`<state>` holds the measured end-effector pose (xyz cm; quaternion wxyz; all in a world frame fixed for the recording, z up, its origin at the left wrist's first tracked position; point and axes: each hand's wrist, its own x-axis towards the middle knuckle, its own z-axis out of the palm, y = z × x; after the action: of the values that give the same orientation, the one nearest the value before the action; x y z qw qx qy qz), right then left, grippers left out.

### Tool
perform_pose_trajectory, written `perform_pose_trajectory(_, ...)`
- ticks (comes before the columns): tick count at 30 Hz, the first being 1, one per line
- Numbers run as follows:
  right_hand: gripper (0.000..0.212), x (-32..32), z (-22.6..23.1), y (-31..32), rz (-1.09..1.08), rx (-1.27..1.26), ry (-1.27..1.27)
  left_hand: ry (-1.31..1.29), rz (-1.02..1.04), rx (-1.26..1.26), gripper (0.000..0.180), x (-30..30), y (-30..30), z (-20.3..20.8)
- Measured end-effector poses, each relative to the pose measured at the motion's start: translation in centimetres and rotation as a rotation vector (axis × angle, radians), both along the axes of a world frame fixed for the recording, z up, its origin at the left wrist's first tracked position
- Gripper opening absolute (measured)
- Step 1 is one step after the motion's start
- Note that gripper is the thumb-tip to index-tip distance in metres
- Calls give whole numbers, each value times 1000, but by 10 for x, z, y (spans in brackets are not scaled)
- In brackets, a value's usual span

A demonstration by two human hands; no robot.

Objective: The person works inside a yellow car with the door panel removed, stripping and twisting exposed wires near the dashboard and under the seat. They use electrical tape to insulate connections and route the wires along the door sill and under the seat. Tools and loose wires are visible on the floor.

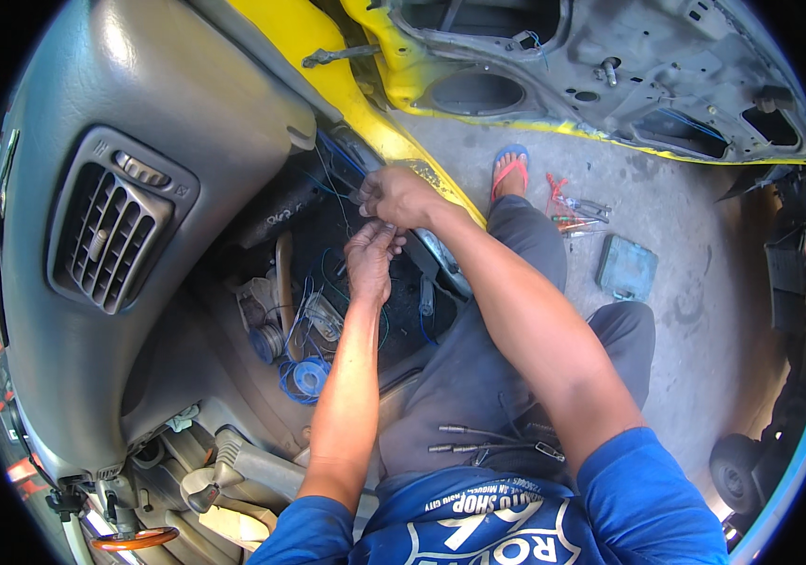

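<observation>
Left hand [371,261]; right hand [399,199] — near blue wires [343,156]

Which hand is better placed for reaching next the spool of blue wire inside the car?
Probably the left hand: it is nearer the spool of blue wire, while the right hand would likely have to cross the left forearm.

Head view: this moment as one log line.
left hand: grip unclear; right hand: close by, near yellow sill; blue spool: car floor; teal case: concrete ground
</observation>
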<state>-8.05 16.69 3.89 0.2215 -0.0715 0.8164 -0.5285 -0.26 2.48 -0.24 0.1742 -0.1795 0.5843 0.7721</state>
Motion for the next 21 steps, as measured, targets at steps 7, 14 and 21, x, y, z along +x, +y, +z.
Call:
perform_pose_trajectory(7, 30, -2, -11, -4, -315, -170, 184, -86, 33, 135, 17, 7, 2, 7)
perform_pose_trajectory(14, 49, 34, -36, 25, -121, -87, -84, -126, 25, 247, 19, 4, -6, 14)
perform_pose_trajectory(21, 63, 49, -29, 24, -178, -432, -182, -128, 82, 351, 18, -1, -16, 22)
